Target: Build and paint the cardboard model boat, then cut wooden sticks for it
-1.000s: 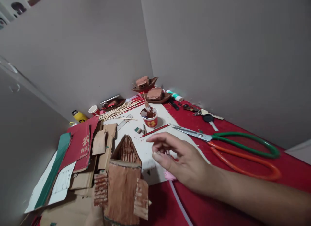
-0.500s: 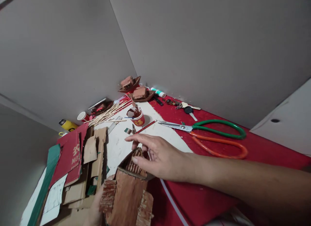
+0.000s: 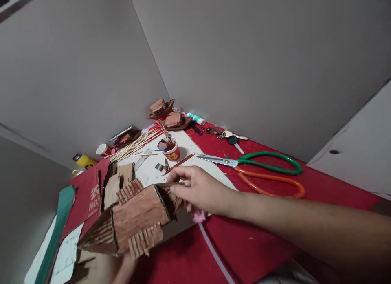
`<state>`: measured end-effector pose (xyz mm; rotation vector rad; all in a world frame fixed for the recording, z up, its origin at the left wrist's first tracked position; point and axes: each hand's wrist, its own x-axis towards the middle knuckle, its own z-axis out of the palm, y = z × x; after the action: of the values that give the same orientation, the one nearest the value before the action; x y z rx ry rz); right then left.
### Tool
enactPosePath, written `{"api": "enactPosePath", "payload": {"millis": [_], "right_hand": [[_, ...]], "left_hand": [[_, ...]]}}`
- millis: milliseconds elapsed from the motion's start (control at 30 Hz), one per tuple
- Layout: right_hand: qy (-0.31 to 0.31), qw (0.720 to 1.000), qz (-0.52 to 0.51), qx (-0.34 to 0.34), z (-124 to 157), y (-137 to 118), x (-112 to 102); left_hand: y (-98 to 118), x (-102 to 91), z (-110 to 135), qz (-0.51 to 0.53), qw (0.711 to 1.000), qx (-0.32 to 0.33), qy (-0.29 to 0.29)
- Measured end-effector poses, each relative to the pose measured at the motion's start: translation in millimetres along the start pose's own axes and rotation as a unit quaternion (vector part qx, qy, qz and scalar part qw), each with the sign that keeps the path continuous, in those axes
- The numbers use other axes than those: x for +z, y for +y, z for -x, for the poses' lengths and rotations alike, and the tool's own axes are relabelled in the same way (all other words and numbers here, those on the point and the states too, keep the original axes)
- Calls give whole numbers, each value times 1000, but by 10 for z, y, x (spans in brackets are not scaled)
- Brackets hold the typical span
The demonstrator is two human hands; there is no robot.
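A brown model boat made of cardboard lies slanted in front of me, with a roofed cabin and ribbed flaps on both sides. My right hand pinches its far right end between thumb and fingers. From below, my left hand holds the boat near its left end; most of those fingers are hidden under the hull. Just beyond the right hand are a red pencil and a paper cup with brown paint and a brush in it.
Large scissors with green and orange handles lie right, near keys. Cardboard pieces are stacked left. Two finished-looking model boats and wooden sticks sit at the back. A pale cord runs across the red tabletop.
The boat has swung from pointing away from me to lying slantwise, its near end now to the left. My right hand has closed from loose fingers to a pinch on its end.
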<state>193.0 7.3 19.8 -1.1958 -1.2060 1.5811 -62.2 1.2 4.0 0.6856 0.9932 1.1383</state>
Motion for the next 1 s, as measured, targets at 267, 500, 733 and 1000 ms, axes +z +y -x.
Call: {"api": "enactPosePath", "payload": {"millis": [267,500,733,1000], "right_hand": [[-64,995,-81,4,7,22,44],[-126,985,-121,11,59,131,189],[-161,986,-46,12,85,192,197],[-59,998,-21,-22,100,10,109]], "left_hand": [[-47,271,64,104,992,22,-64],[-214,259,17,194,977,52,-70],[-227,434,-9,161,985,42,55],[-230,583,32,115,985,-43,121]]}}
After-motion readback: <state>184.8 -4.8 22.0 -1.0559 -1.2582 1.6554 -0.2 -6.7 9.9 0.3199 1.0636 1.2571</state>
